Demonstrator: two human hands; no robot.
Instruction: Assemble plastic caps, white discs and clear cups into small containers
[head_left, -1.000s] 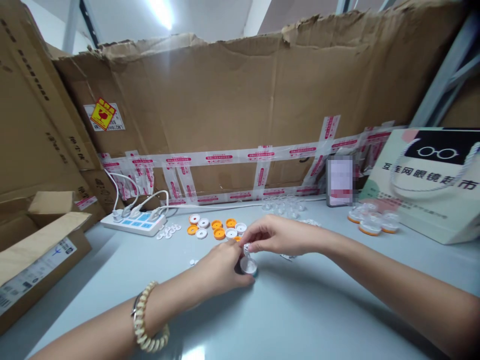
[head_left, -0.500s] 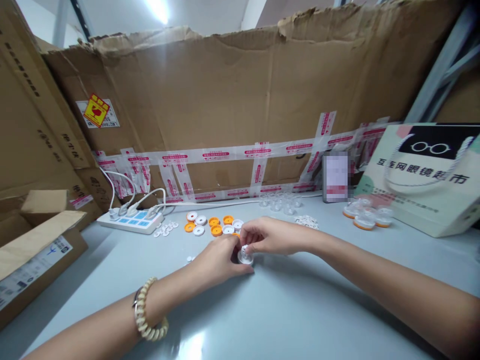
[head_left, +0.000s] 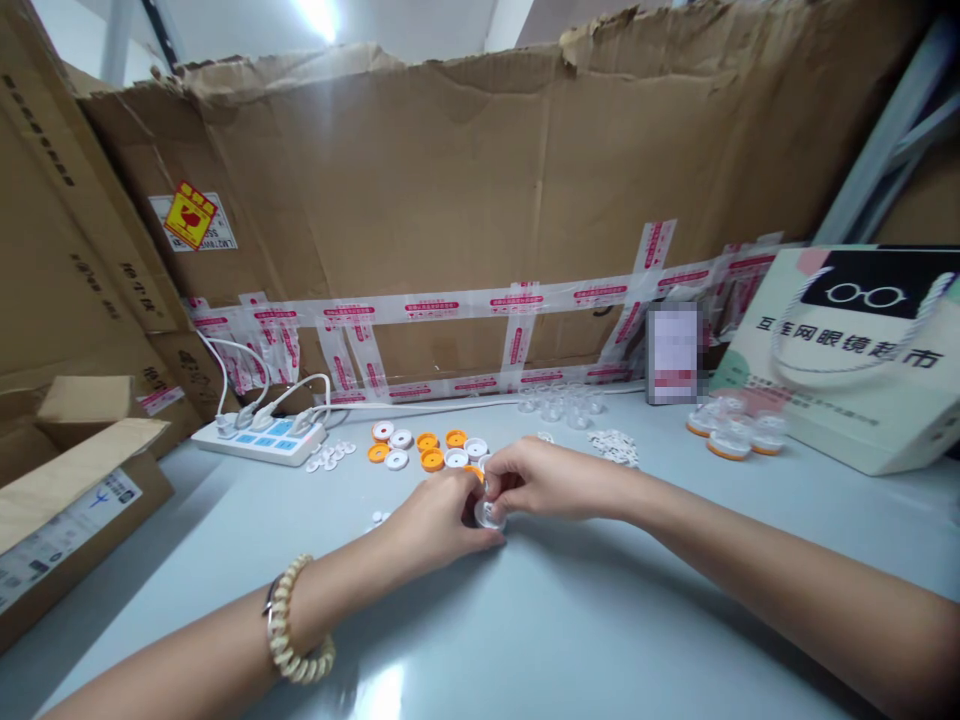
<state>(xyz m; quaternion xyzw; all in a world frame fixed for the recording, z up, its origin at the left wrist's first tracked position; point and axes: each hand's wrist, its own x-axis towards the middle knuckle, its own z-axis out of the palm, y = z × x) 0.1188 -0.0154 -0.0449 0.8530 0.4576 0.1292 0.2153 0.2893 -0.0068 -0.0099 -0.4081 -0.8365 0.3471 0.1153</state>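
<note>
My left hand (head_left: 442,515) curls its thumb and fingers around a small clear plastic cup (head_left: 490,516), holding it low over the table. Some white shows inside the cup, too small to make out. My right hand (head_left: 529,480) comes in from the right, its thumb and fingertips pinched together at the cup's upper edge. Whatever sits between those fingertips is hidden. Just behind both hands lie orange rings (head_left: 432,459) and white rings (head_left: 456,458), some partly covered by the fingers.
Small white discs (head_left: 330,456) lie beside a power strip (head_left: 259,441). Clear cups (head_left: 559,404) and a heap of tiny white parts (head_left: 613,446) are farther back. Orange-based clear pieces (head_left: 731,440) stand near a paper bag (head_left: 847,370) and a phone (head_left: 673,355). An open carton (head_left: 90,530) is left.
My right fingertips have shifted slightly and the white bits now sit lower in the clear cup. My left hand keeps its hold, almost still.
</note>
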